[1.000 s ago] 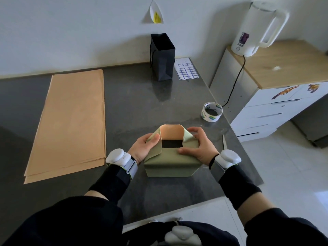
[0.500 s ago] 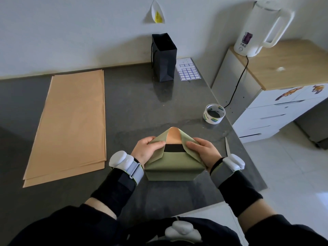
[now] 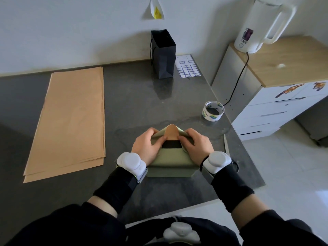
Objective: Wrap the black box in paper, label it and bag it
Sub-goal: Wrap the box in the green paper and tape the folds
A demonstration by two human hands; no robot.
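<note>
Green paper [image 3: 170, 158] half-covers the black box [image 3: 171, 144] on the desk [image 3: 134, 107], near its front edge; left grip [image 3: 148, 146] and right grip [image 3: 197, 145] each pinch a side flap inward, a black strip showing between them.

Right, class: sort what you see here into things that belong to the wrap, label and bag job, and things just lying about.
Job in hand:
box
paper folded round it
tape
labels
bag

Lying about:
spare brown stack, probably not needed now
kettle
cabinet
</note>
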